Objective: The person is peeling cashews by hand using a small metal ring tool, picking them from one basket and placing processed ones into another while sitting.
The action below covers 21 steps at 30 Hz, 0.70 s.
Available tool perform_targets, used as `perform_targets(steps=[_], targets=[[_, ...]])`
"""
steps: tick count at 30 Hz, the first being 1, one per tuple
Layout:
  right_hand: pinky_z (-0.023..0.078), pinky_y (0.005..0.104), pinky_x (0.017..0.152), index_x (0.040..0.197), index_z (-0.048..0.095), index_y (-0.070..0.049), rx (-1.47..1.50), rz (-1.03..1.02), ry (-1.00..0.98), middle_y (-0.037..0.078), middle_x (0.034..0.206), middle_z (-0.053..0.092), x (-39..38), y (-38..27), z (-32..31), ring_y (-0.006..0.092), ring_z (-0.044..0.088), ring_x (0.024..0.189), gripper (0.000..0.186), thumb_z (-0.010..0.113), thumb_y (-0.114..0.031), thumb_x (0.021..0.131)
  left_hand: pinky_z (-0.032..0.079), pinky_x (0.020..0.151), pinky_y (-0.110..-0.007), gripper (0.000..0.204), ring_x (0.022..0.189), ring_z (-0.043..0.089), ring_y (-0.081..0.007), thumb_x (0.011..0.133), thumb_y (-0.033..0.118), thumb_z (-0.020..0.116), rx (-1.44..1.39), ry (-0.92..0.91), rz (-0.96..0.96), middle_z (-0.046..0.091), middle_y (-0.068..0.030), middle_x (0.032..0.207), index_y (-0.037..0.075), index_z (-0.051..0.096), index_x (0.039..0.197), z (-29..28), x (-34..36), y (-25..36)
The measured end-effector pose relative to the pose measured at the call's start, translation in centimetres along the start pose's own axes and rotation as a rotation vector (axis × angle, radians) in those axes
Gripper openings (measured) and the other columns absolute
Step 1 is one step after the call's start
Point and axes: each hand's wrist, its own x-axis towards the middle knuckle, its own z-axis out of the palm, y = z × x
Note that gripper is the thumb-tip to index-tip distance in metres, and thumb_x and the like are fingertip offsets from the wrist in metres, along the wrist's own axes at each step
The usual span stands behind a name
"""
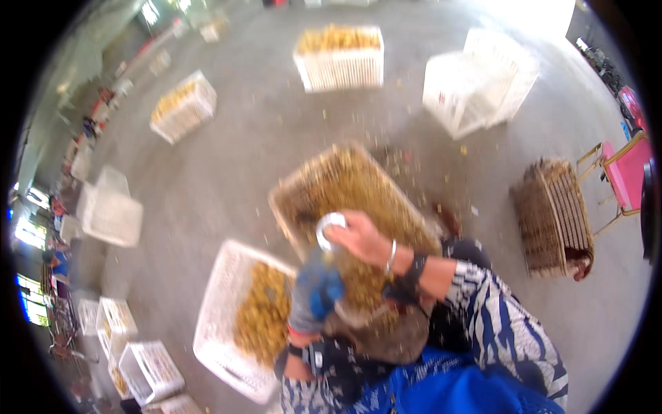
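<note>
My right hand (pixel 364 240) is bare and wears a bracelet at the wrist. Its fingers are closed on a shiny silver ring-shaped tool (pixel 331 230), held above the near-left part of a large brownish basket (pixel 284 215) of small yellowish pieces. Just below the tool is my left hand (pixel 314 295), in a grey glove with blue coating. Blur hides its fingers and anything in them. To its left stands a white plastic crate (pixel 215 303) with yellow-brown pieces (pixel 263 310) in it.
White crates of yellow pieces stand farther off, one ahead (pixel 341 72) and one to the left (pixel 196 114). Stacked white crates (pixel 458 96) are at the far right. A brown basket (pixel 548 217) and a pink chair (pixel 624 172) stand on the right. Scraps litter the concrete floor (pixel 241 162).
</note>
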Motion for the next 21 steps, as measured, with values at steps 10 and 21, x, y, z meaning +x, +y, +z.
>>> perform_targets(steps=[10, 21], targets=[[0.05, 0.0289, 0.069, 0.098, 0.069, -0.001, -0.301, -0.217, -0.051, 0.006, 0.085, 0.069, -2.0, -3.3, 0.4, 0.0122, 0.062, 0.079, 0.02, 0.064, -0.02, 0.094, 0.037, 0.051, -0.024, 0.048, 0.057, 0.043, -0.01, 0.097, 0.03, 0.062, -0.082, -0.093, -0.011, 0.052, 0.0, 0.079, 0.005, 0.048, 0.136, 0.1, -1.1, 1.1], [0.054, 0.027, 0.078, 0.107, 0.067, 0.001, 0.2, 0.067, 0.061, 0.004, 0.095, 0.069, -2.4, -3.5, -1.2, 0.0107, 0.064, 0.089, 0.02, 0.062, -0.014, 0.095, 0.041, 0.053, -0.021, 0.046, 0.062, 0.049, -0.0064, 0.096, 0.031, 0.062, -0.098, 0.006, -0.031, 0.054, 0.0039, 0.08, 0.006, 0.054, 0.134, 3.0, -0.8, 2.1]])
